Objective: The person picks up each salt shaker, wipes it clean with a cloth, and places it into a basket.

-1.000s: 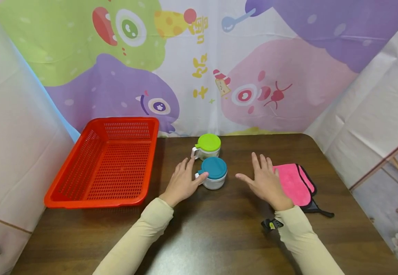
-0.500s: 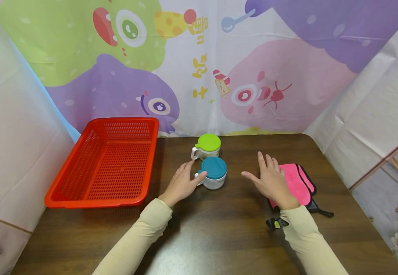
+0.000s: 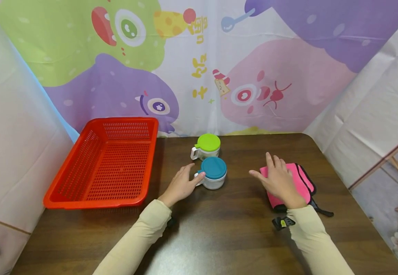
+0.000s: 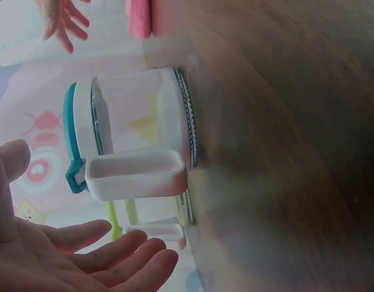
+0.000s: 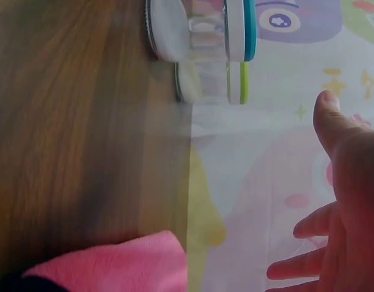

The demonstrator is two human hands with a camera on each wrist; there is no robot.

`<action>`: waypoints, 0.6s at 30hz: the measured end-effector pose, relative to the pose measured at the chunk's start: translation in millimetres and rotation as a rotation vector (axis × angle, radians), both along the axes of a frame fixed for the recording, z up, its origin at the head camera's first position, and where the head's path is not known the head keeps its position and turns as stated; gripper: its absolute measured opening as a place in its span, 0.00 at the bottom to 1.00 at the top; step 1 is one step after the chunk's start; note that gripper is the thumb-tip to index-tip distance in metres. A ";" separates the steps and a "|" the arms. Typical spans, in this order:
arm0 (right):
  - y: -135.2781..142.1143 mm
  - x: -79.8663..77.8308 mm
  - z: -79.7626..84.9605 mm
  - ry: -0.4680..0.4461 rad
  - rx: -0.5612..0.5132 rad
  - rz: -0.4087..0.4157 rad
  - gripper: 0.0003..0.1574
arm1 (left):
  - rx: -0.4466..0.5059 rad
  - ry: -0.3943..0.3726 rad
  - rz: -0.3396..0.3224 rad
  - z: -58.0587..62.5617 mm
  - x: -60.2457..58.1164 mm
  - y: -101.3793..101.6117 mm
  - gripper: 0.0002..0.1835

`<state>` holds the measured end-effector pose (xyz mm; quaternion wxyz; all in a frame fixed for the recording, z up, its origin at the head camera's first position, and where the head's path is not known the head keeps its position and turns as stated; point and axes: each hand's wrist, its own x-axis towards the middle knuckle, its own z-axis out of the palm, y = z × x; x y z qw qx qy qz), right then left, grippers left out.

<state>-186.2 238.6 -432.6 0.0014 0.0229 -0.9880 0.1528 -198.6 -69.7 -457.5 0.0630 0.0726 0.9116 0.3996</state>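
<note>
A clear seasoning jar with a blue lid and a white handle [image 3: 214,168] stands upright mid-table. Just behind it is a similar jar with a green lid [image 3: 208,142]. My left hand [image 3: 181,185] is on the handle side of the blue-lidded jar, its thumb overlapping the handle in the head view. From the left wrist, relaxed, spread fingers [image 4: 123,258] show a gap to the white handle [image 4: 138,173]. My right hand [image 3: 278,181], fingers spread and holding nothing, is over the left part of a folded pink cloth [image 3: 300,179] with black edging.
A red plastic basket [image 3: 92,204] with slotted walls stands on the left of the brown wooden table [image 3: 216,233]. A cartoon-print curtain [image 3: 202,107] hangs along the table's back edge. A black strap [image 3: 283,222] is at my right wrist.
My right hand has moved right, from beside the pink cloth to over it. The left hand has drawn back slightly from the jars, which have stayed put.
</note>
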 end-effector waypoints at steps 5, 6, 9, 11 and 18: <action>6.5 -0.6 -1.5 -0.024 -0.004 -0.014 0.64 | 0.012 -0.019 0.002 -1.0 0.9 -1.1 0.38; 8.0 -0.5 -1.8 -0.029 -0.006 -0.017 0.64 | 0.013 -0.021 0.003 -1.3 1.1 -1.2 0.38; 12.5 0.0 -2.6 -0.045 -0.009 -0.022 0.64 | 0.014 -0.021 0.000 -2.0 1.5 -1.6 0.37; 15.2 0.4 -3.0 -0.049 -0.005 -0.028 0.64 | 0.017 -0.027 0.002 -2.2 1.4 -1.6 0.37; 22.6 -0.4 -5.3 -0.047 0.011 -0.042 0.64 | 0.019 -0.047 0.007 -3.7 0.3 -1.0 0.36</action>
